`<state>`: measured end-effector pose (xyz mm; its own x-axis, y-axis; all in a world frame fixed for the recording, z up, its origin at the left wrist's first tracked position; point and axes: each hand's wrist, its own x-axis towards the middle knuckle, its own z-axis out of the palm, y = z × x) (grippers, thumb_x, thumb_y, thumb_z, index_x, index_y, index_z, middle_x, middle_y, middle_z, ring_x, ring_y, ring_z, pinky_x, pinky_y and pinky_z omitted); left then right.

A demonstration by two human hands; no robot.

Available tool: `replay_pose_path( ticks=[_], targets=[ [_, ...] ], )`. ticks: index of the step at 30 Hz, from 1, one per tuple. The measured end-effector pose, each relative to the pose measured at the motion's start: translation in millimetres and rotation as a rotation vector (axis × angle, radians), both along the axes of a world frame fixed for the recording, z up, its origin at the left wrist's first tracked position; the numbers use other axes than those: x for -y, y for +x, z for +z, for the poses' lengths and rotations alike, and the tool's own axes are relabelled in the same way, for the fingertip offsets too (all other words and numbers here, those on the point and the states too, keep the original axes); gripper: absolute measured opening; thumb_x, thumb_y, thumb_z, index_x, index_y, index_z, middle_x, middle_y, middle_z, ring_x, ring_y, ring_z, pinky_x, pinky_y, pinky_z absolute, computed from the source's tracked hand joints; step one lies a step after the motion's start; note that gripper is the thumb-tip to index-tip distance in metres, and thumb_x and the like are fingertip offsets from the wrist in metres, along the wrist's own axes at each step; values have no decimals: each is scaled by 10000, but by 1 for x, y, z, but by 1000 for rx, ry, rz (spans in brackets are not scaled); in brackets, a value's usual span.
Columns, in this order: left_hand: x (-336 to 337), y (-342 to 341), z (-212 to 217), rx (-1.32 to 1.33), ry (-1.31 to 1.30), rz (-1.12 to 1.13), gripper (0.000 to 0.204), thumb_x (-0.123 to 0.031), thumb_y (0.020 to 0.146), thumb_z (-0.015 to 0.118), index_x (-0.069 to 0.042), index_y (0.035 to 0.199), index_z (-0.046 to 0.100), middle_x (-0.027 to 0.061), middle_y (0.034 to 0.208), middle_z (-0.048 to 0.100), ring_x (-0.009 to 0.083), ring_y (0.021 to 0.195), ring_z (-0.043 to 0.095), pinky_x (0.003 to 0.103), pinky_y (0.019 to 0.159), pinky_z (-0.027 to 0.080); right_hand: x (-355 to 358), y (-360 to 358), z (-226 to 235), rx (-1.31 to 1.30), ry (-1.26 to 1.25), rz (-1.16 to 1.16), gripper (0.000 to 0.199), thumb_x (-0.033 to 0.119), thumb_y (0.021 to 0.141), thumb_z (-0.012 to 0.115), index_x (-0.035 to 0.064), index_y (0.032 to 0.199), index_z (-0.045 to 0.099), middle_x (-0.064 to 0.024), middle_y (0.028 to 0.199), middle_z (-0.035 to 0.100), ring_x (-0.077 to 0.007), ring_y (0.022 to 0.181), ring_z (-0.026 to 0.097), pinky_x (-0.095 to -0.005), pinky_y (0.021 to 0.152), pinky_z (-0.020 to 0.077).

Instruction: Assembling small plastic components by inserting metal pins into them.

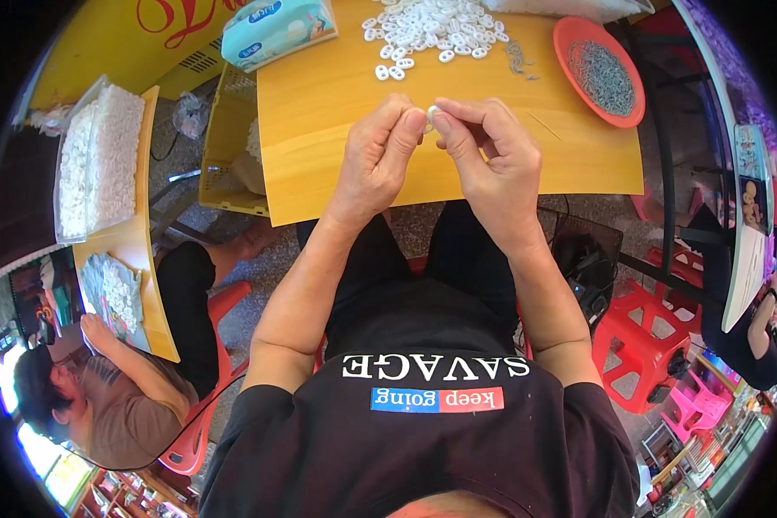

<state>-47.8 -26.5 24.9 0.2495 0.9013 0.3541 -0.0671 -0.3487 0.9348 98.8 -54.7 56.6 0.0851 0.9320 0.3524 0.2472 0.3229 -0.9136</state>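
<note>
Near the table's front edge, my left hand [376, 157] and my right hand [497, 159] meet with fingertips close together. The right thumb and forefinger pinch a small white plastic piece [432, 113]. My left thumb and forefinger are pressed together at its left side; what they grip, if anything, is hidden. Beyond my hands lies a pile of white two-hole plastic pieces [440, 26], with several strays at its near left. Right of the pile is a small scatter of grey metal bits [516, 59]. A red plate [564, 36] at the far right holds many small grey metal parts [604, 78].
A blue tissue pack [278, 33] stands at the table's far left corner. A yellow crate [220, 186] is below the left edge. Another person [121, 401] sits at a side table [151, 285] on the left. Red stools [643, 341] stand on the right.
</note>
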Motion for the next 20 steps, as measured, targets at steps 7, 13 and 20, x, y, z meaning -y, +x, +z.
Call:
replay_pose_path(
  ticks=[7,13,20],
  targets=[
    [2,3,2,49,-12,-37,215,-144,999,495,3,842,509,28,732,446,107,667,413,254,607,368,2,-5,8,-278,-135,17,138,48,886,667,-42,990,654,-49,834,648,-89,727,621,-229,637,524],
    [4,4,3,17,-124,-18,245,-227,1024,461,-27,904,540,-13,809,482,72,740,417,216,676,368,2,-5,4,-290,-125,5,150,30,897,644,-42,1029,656,-56,860,645,-94,763,628,-223,676,532],
    [4,7,8,-3,-202,7,254,-254,1017,479,-35,918,560,-9,812,515,74,752,441,221,686,380,-3,-3,2,-346,-192,43,215,39,925,609,-55,1117,624,-98,977,667,-123,794,641,-250,717,556]
  ],
)
